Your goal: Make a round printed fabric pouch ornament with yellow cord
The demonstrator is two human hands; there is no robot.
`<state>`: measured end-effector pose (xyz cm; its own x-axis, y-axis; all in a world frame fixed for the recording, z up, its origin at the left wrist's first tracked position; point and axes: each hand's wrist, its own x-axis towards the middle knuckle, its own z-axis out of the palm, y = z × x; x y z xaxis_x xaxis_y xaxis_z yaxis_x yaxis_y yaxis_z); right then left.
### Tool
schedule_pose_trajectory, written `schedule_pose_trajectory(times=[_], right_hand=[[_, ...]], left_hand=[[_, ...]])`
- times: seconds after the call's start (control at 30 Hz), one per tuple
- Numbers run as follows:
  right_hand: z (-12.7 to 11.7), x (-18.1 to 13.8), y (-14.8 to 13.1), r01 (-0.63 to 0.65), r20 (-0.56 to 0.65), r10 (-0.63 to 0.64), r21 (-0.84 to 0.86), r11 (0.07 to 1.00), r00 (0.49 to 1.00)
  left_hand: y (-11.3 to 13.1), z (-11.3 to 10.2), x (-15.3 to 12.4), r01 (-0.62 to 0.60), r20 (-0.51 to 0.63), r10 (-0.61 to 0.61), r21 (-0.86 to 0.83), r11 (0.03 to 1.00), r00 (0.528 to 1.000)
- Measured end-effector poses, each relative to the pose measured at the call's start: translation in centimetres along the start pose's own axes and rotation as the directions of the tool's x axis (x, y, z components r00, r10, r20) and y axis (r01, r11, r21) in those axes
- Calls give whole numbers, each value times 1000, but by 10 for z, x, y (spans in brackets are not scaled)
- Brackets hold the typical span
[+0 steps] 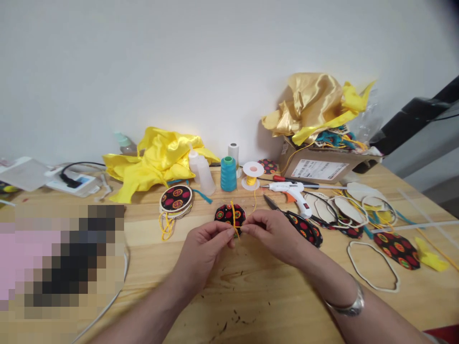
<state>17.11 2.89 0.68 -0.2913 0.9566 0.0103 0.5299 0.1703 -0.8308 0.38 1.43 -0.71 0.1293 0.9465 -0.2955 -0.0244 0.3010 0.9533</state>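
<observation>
My left hand [206, 246] and my right hand [274, 234] meet at the table's middle, both pinched on a thin yellow cord [234, 217]. The cord loops over a small round piece covered in black patterned fabric [229, 215], which lies on the wooden table [251, 291] just beyond my fingertips. My right wrist wears a silver bangle [349, 306]. From the cord, a strand runs back toward a small spool of yellow cord [252, 176].
A stack of fabric-covered discs [176, 198] lies left, a white glue gun [294, 191], scissors [274, 204], cardboard rings [373, 266] and patterned pieces [396, 248] right. Behind stand a teal thread cone [228, 173], a plastic bottle [203, 174], yellow satin [158, 160] and a box of scraps [322, 165].
</observation>
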Motion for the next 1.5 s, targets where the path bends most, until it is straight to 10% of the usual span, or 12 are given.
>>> schedule_pose_trajectory(times=[0.37,0.73,1.5], right_hand=[[16,-20,-13,175,-10,-183,-250,952,983],[19,-17,-11,0,-33,-5,-137,991,999],[12,-16,-2,49,18,-46,-241,969,999]], left_hand=[[-4,2,2,22,4,-21,-91,996,1000],[-2,0,-2,-187,-33,209,326,927,977],[1,1,-1,-158,48,151,256,954,987]])
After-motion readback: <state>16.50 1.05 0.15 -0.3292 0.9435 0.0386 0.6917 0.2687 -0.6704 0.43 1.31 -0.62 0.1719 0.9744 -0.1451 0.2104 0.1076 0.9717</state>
